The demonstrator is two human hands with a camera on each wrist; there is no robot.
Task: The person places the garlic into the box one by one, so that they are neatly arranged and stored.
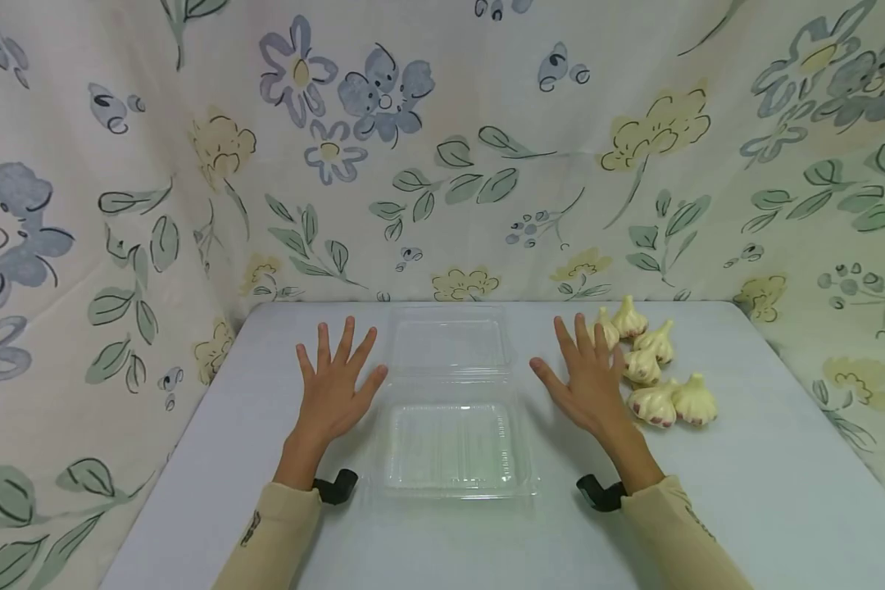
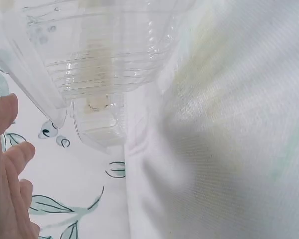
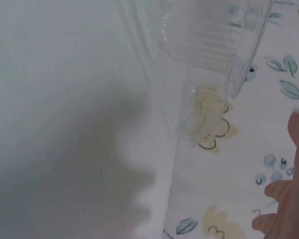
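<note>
A clear plastic clamshell container (image 1: 450,442) lies opened on the white table, its lid (image 1: 448,342) folded back toward the far edge. To its left my left hand (image 1: 333,397) is spread, palm down, with straight fingers and nothing in it. On the other side my right hand (image 1: 588,383) is spread the same way, also holding nothing. Several garlic bulbs (image 1: 652,404) sit in a loose group just right of the right hand, which partly hides one of them. Both wrist views show the container's ribbed side (image 2: 104,64) beside the fingers.
The white table (image 1: 767,459) reaches back to a floral curtain (image 1: 487,229), which also hangs along the left and right sides. A black wrist camera mount (image 1: 337,487) juts inward from the left wrist, and another black mount (image 1: 601,493) from the right.
</note>
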